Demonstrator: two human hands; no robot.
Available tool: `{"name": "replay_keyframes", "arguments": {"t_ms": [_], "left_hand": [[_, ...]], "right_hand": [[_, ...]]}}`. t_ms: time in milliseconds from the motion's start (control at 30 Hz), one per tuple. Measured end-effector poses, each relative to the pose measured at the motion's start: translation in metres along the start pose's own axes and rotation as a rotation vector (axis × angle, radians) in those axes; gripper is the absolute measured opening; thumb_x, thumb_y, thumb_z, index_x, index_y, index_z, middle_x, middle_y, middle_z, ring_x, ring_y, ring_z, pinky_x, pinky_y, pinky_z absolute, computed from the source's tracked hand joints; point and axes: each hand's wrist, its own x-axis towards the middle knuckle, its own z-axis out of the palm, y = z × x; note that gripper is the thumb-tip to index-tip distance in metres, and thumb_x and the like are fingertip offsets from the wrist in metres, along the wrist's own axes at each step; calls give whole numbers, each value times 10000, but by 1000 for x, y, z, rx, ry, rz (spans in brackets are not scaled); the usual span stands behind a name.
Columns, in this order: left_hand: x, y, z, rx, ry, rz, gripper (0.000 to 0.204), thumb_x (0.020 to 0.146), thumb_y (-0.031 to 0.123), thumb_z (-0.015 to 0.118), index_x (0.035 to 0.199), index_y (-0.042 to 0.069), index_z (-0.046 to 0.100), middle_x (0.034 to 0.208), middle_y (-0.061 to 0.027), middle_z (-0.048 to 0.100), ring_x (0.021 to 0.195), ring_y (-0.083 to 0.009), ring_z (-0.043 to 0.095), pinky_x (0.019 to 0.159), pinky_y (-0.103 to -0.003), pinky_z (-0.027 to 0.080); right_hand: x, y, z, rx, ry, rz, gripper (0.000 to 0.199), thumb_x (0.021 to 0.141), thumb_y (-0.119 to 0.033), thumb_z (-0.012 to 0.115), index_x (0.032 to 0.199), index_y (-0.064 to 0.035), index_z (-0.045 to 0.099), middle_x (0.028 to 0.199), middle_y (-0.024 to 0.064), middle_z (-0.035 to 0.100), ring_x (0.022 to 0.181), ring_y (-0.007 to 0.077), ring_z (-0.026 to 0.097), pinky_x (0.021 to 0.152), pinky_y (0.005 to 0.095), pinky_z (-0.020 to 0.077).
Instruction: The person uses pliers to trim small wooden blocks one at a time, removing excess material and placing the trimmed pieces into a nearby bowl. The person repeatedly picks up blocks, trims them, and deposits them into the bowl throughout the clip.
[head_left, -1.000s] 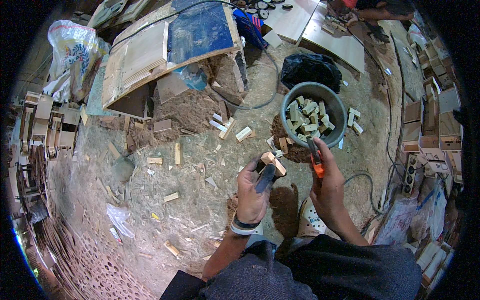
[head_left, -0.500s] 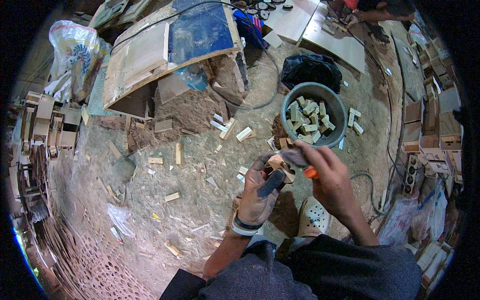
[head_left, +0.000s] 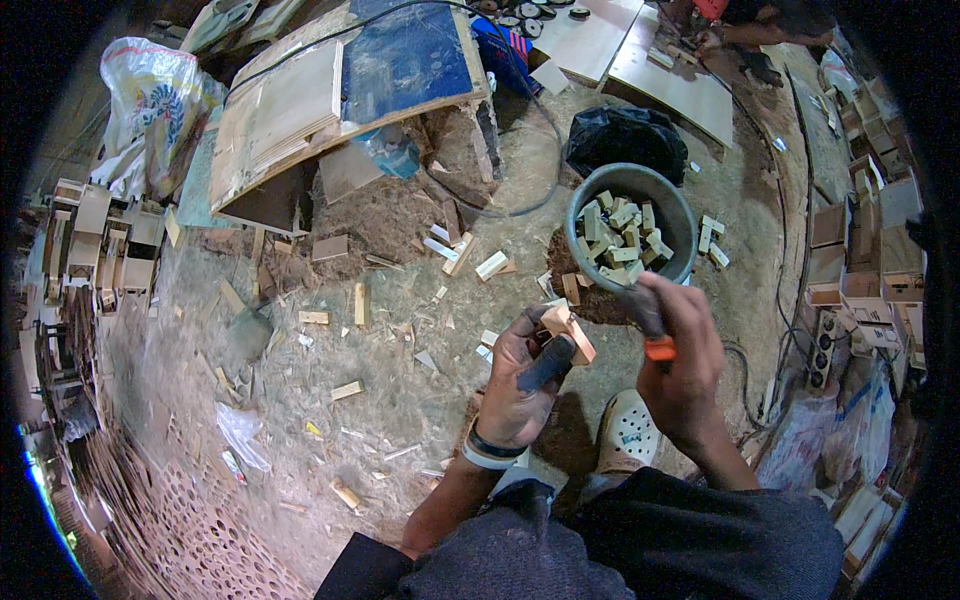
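Wood piece (head_left: 573,334) pinched in my left hand (head_left: 518,388), over the floor (head_left: 295,375), my side of the near rim of the tub (head_left: 689,232); I'd hold it steady and guide the orange-marked tool (head_left: 660,349), clamped in my right hand (head_left: 690,370), clear of my grip.

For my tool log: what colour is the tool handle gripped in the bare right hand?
The tool handle is bright orange where it shows, best in the head view.

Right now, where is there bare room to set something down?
One fairly bare floor patch lies between the curved black cable, pale offcuts and grey bucket; another lies right of the bucket, below loose blocks. Crowded: the floor left of the left hand, strewn with wood scraps, and the bucket, holding wooden blocks.
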Motion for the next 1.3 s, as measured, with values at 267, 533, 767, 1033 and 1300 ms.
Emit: {"name": "replay_keyframes", "arguments": {"t_ms": [267,533,767,1033,1300], "left_hand": [[3,4,11,117,-101,54,344,916,38,723,1241,42,609,1112,-40,680,971,-107,651,877,-247,521],[5,12,11,115,-75,39,303,910,78,718,1189,45,603,1057,-49,695,909,-123,667,784,-227,519],[17,10,15,179,-72,88,300,904,57,751,1181,5,647,1089,-62,702,1024,-122,666,878,-261,555],[128,-15,31,1268,228,579,437,844,73,764,1228,-64,606,1203,-266,642,1113,-360,640,983,-443,497],[88,-41,-78,1815,80,443,276,813,57,691,1078,-5,646,1009,-228,636,941,-427,588,862,-498,478]], "right_hand": [[-2,-1,-2,63,-376,99,633,710,222,555,1299,-9,532,1091,181,641,1016,366,653,930,397,523],[4,4,-5,329,23,370,435,872,154,558,1275,-10,542,1065,166,650,974,303,671,868,384,535],[-5,20,-6,-7,-327,127,568,766,140,572,1300,-54,572,1089,157,653,1041,357,642,892,432,530],[-9,41,-27,366,36,564,436,1020,-43,546,1442,-8,440,1114,95,645,893,118,603,744,272,504],[-16,40,-28,486,-126,961,273,1057,-235,560,1229,-30,617,968,32,643,820,93,568,734,265,455]]}}
